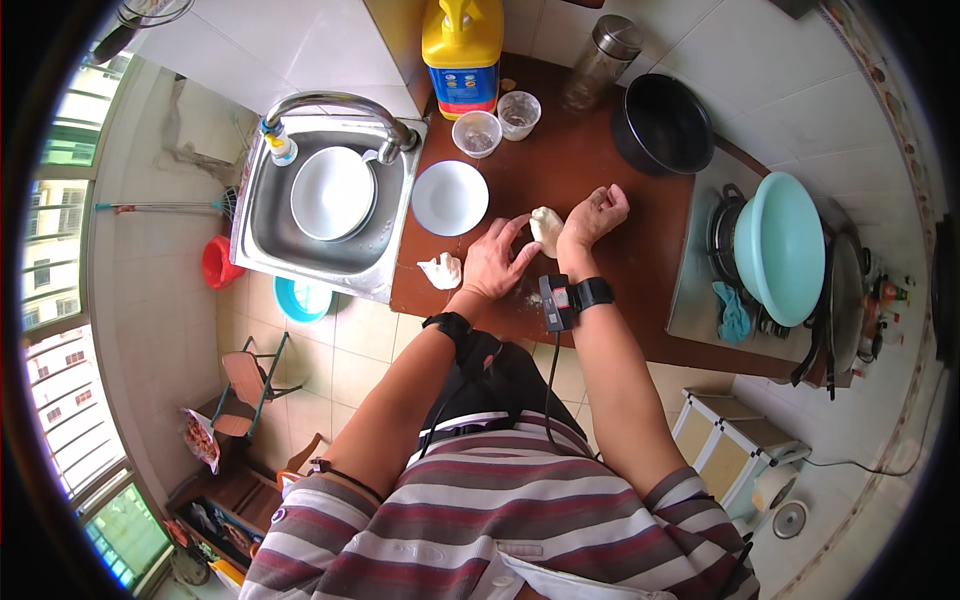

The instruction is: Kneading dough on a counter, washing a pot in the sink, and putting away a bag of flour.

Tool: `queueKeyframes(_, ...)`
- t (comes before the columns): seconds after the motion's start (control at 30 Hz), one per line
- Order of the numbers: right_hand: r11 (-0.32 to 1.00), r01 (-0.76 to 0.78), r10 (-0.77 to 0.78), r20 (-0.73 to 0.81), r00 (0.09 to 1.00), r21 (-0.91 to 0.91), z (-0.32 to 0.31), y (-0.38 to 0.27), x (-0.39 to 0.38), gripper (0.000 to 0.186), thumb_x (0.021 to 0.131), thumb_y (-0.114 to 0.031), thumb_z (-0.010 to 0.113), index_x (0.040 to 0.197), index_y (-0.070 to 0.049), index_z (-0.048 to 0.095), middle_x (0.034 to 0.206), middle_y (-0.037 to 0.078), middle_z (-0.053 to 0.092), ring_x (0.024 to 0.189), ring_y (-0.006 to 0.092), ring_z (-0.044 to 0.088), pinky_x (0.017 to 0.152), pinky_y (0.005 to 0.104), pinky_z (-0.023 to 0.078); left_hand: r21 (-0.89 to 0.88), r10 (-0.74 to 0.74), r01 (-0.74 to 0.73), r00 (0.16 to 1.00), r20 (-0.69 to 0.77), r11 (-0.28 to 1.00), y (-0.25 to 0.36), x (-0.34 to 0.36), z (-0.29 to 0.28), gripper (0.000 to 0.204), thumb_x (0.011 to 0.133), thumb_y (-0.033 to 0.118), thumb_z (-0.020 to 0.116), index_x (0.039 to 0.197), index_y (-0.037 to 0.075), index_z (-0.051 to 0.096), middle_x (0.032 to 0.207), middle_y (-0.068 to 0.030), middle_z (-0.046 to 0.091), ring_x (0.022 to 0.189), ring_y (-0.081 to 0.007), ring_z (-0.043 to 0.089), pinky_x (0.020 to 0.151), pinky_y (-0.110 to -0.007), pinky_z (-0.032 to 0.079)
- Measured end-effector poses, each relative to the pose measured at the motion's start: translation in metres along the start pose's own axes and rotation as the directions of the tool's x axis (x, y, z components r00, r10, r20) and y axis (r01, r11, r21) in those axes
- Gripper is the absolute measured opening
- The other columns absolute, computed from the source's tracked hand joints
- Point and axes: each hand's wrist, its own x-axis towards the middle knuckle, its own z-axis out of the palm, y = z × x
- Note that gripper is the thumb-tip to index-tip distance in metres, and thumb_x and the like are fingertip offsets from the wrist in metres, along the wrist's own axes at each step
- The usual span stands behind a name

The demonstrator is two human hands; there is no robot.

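1) Keeping the fingers of the left hand (490, 262) moderately parted from the thumb, tips at the left edge of the white dough lump (546, 230)
2) Bending the fingers of the right hand (590, 218) loosely, away from the dough, palm heel just beside it; cannot tell how tightly curled
3) Looks pale, soft and uneven; lies on the brown bench (635, 285) between both hands
4) Points away from the person, long axis roughly front to back

Kitchen, likely home: steel sink (385, 268) with curved tap (330, 98) and white bowls (333, 192) at left, brown counter (650, 230), black pot (662, 125) far right, pale tiled walls (710, 55).
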Motion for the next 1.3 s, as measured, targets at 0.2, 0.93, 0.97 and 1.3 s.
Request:
queueKeyframes(0.2, 0.988, -0.074, -0.041, 0.699, 0.714, 0.134, -0.006, -0.014, 0.011, 0.034, 0.096, -0.031, 0.052, 0.111, -0.001, 0.06, 0.099, 0.011, 0.066, 0.09, 0.0224, 0.063, 0.08, 0.0339, 0.05, -0.133, 0.038, -0.058, 0.987, -0.154, 0.989, 0.003, 0.025, 0.019, 0.038, 0.083, 0.016, 0.068, 0.119, 0.01, 0.057, 0.097, -0.0087, 0.063, 0.074, -0.0235, 0.062, 0.067, -0.032, 0.051)
queueKeyframes(0.93, 0.445, 0.876, -0.362, 0.857, 0.368, -0.188, -0.048, -0.012, -0.017, 0.055, 0.096, -0.024, 0.046, 0.146, -0.006, 0.031, 0.151, 0.017, 0.029, 0.14, 0.0347, 0.026, 0.113, 0.0556, 0.017, -0.018, 0.215, -0.215, 0.975, 0.06, 0.977, -0.016, 0.014, -0.006, 0.061, 0.071, 0.006, 0.057, 0.131, 0.002, 0.042, 0.135, -0.0178, 0.045, 0.12, -0.0375, 0.046, 0.103, -0.046, 0.036)
queueKeyframes(0.97, 0.427, 0.883, -0.362, 0.859, 0.362, -0.193, -0.04, -0.013, -0.014, 0.055, 0.096, -0.024, 0.046, 0.146, -0.007, 0.03, 0.151, 0.017, 0.028, 0.14, 0.0346, 0.026, 0.113, 0.0557, 0.017, -0.031, 0.205, -0.203, 0.976, 0.076, 0.979, -0.016, 0.013, -0.008, 0.062, 0.072, 0.005, 0.056, 0.131, 0.002, 0.041, 0.136, -0.0179, 0.044, 0.12, -0.0378, 0.046, 0.103, -0.045, 0.036)
queueKeyframes(1.3, 0.447, 0.874, -0.55, 0.711, 0.437, -0.191, 0.04, -0.016, 0.049, 0.041, 0.097, -0.025, 0.044, 0.135, -0.009, 0.044, 0.145, 0.012, 0.037, 0.132, 0.0301, 0.037, 0.111, 0.0516, 0.025, 0.013, 0.18, -0.183, 0.977, 0.112, 0.983, -0.011, 0.013, -0.008, 0.052, 0.074, 0.011, 0.06, 0.122, 0.002, 0.045, 0.136, -0.0166, 0.043, 0.118, -0.0378, 0.046, 0.102, -0.047, 0.038)
